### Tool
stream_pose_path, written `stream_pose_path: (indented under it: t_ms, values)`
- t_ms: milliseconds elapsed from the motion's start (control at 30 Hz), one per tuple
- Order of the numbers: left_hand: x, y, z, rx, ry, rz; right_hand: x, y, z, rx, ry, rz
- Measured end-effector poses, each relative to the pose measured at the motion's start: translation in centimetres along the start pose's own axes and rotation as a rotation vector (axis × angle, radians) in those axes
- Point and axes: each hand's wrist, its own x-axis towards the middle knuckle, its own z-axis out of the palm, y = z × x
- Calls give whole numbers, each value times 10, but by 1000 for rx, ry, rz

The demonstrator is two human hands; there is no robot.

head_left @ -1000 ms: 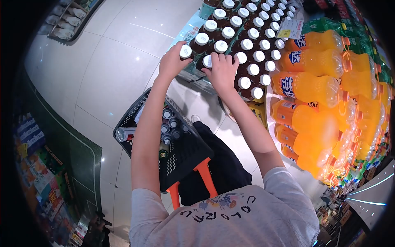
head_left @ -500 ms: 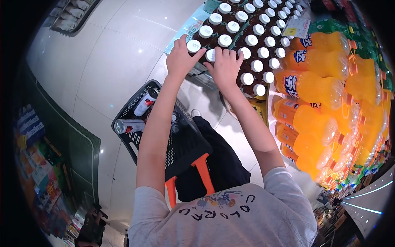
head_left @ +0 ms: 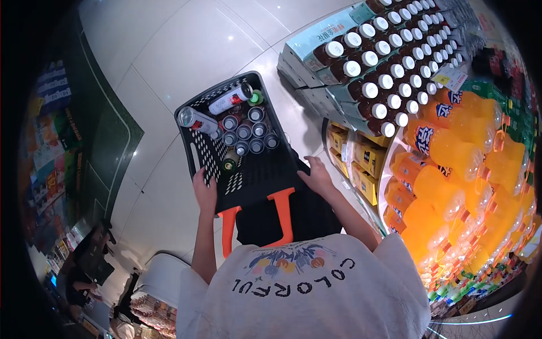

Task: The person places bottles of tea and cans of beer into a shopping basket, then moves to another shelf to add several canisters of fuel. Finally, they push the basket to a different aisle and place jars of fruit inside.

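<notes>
A black shopping basket [head_left: 262,179] with orange handles [head_left: 282,217] stands in front of me. Inside are several upright cans [head_left: 244,131], two cans lying on their sides, a bottle with a bright green cap [head_left: 256,97] and a dark green bottle [head_left: 230,162]. My left hand [head_left: 204,191] is at the basket's left side, fingers apart; whether it touches the wall is hard to tell. My right hand [head_left: 317,176] hovers just off the basket's right side, fingers spread, with nothing in it. White-capped dark bottles [head_left: 370,90] are packed in rows at the upper right.
Pale blue cartons [head_left: 305,62] are stacked under the dark bottles. Large orange soda bottles [head_left: 432,150] are piled at right, beside a low shelf of yellow packs [head_left: 367,166]. A dark green display [head_left: 107,130] curves along the left. Another person [head_left: 82,288] is at lower left.
Both hands have left the white-capped bottles, empty, and dropped back to either side of the basket. The view has shifted, so the basket shows more fully and the bottle rows sit further right.
</notes>
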Motion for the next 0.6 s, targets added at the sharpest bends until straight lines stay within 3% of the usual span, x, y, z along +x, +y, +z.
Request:
stream_pose_path:
  t_ms: [67,133,200,300,367,400,533,600]
  values:
    - [-51,-82,-25,239,-15,-297,-9,21,35,58,-129,104]
    - [-102,-147,-27,55,-108,-709,-8,34,58,104,-163,202]
    - [-125,-88,-57,-328,-357,-1136,-2,50,82,210,-154,308]
    - [-170,-105,-35,-1001,-483,-1213,15,74,115,388,-56,330]
    - [-170,-4,-56,-1058,-424,-880,23,75,119,415,-46,407]
    - [-181,11,-53,-961,-320,-711,24,75,125,429,-60,445]
    - [-181,33,-84,-907,-343,-930,24,77,142,279,74,393]
    - [-174,34,-86,-945,-375,-836,29,70,142,280,119,502]
